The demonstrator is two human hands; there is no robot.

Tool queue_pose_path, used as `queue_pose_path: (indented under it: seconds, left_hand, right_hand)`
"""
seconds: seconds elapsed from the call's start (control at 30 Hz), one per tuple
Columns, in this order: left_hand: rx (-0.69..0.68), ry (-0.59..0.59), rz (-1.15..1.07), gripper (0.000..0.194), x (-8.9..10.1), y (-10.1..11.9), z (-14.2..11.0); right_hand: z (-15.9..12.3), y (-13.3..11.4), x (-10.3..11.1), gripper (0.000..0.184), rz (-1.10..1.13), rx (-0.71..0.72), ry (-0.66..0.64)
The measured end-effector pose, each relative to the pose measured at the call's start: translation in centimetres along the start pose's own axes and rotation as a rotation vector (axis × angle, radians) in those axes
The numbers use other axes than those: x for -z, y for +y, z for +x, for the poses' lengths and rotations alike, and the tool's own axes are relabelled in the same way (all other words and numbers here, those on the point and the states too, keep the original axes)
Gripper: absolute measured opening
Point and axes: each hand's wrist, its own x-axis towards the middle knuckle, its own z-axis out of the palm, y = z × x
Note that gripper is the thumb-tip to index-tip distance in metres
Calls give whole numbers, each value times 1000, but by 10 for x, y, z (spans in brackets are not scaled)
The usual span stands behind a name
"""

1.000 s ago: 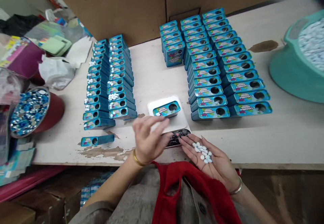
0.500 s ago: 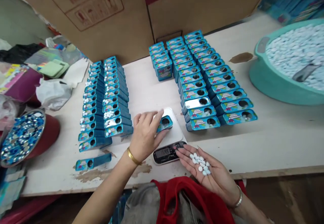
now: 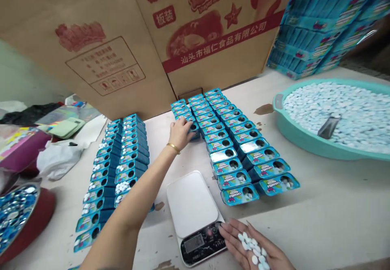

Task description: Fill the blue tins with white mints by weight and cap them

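My left hand [image 3: 180, 132] reaches to the front of the short column, its fingers closed around a blue candy box [image 3: 194, 130] with a round hole in its top. Part of that box is hidden by the fingers. Low in the view, my right hand [image 3: 243, 245] lies palm up with several white candies [image 3: 255, 250] in it. Its fingertips are beside the digital scale [image 3: 191, 205], whose white plate is bare. To the right of my left hand stand long columns of the same boxes [image 3: 230, 168], some with candies showing in their holes.
More blue boxes [image 3: 100, 175] stand in two columns at left, several with candies on top. A teal basin [image 3: 304, 140] of white candies with a scoop [image 3: 329, 126] is at right. A red bucket [image 3: 45, 209] is at far left. Cardboard cartons [image 3: 146, 58] wall the back.
My left hand has moved from the scale, forward to the short column; the box is off the scale. My right hand still holds the candies. The view has tilted upward.
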Motion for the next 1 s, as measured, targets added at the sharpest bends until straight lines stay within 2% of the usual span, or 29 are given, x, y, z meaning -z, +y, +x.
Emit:
queue_pose_path:
  seconds: [0.07,0.17,0.23,0.3,0.4,0.5,0.57,0.67,0.73,0.9,1.0]
  left_hand:
    - [16,55,9,38,-2,1,-3]
    - [22,144,-35,40,20,2,-36]
    - [27,168,-79,38,46,1,-75]
    - [68,162,-110,33,74,1,-125]
    - [217,152,-81,22,104,2,-205]
    - [330,98,37,25,105,2,-271]
    - [340,27,131,22,95,3,-297]
    - [310,-35,210,12,86,10,-308]
    - [276,-32,206,12,92,21,-301]
    - [91,-51,60,14,120,58,-256]
    - [-37,-107,19,18,118,79,-223]
  right_hand:
    - [-1,-2,-3,28,67,-24,0]
    - [-9,-3,-11,26,144,-73,54]
    - [-15,-2,-14,25,149,-95,137]
    - [-19,1,-15,29,134,-115,220]
    - [-23,7,-16,32,83,-147,266]
    - [-25,15,-18,32,39,-174,234]
    - [-28,20,-19,32,16,-177,203]
    - [-34,26,-17,32,-10,-165,169]
    - [-37,28,-15,31,-14,-147,156]
    - [-44,31,-12,31,-23,-50,111]
    - [-46,31,-13,31,-43,-8,92]
